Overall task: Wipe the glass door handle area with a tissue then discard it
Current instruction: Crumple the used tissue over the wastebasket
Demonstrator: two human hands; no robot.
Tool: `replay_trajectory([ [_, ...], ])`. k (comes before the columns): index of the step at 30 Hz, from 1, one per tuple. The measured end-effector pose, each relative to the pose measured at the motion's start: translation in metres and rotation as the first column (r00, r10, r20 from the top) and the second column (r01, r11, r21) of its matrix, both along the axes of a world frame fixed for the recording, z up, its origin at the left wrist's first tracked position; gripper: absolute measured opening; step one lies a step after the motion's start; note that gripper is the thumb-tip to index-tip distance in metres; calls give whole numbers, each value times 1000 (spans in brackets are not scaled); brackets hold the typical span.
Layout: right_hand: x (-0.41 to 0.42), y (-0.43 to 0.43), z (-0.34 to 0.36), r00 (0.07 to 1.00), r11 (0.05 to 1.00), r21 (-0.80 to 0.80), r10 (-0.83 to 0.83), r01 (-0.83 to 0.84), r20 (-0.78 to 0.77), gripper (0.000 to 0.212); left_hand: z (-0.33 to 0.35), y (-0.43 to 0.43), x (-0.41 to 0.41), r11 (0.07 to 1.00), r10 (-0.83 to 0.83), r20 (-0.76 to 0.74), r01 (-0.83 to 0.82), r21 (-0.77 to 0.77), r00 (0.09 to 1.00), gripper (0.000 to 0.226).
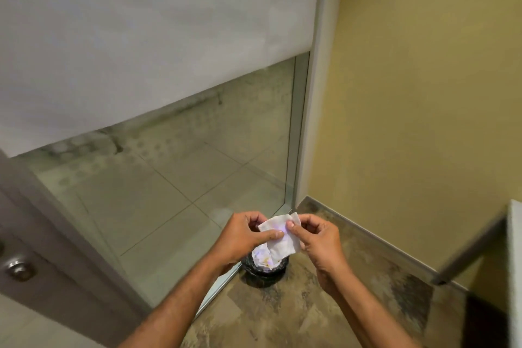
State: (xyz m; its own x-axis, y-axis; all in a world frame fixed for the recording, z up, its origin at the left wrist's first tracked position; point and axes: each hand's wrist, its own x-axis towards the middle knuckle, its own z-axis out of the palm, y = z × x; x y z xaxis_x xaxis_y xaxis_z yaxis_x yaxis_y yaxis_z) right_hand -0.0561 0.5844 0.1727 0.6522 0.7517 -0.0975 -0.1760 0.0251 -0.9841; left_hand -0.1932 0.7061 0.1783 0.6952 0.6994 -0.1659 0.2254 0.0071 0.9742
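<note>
Both of your hands held one white tissue [281,237] directly above the small bin [264,268]. Your left hand [243,237] pinched the tissue's left edge between thumb and curled fingers; your right hand [317,240] pinched its upper right part the same way, so the sheet hung spread between them. The bin, lined with a dark bag and already holding crumpled white paper, stood on the mottled floor [310,313] right against the bottom rail of the glass panel [197,178], near the corner with the yellow wall [423,121]. Floor lay open to the bin's right. A door knob [18,270] showed at the far left edge.
</note>
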Motion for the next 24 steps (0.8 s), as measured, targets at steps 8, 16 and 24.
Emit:
replay_trajectory([
  [8, 43, 39, -70, 996, 993, -75, -93, 92, -14, 6, -84, 30, 49, 984, 98, -33, -102, -147, 995, 23],
  [16, 104, 76, -152, 997, 983, -177, -30, 43, 76, 9, -166, 64, 99, 954, 225, -64, -233, -190, 972, 24],
  [24, 139, 119, -240, 989, 952, -304, 29, 16, 143, 15, -253, 105, 124, 932, 264, -93, -279, -232, 960, 22],
])
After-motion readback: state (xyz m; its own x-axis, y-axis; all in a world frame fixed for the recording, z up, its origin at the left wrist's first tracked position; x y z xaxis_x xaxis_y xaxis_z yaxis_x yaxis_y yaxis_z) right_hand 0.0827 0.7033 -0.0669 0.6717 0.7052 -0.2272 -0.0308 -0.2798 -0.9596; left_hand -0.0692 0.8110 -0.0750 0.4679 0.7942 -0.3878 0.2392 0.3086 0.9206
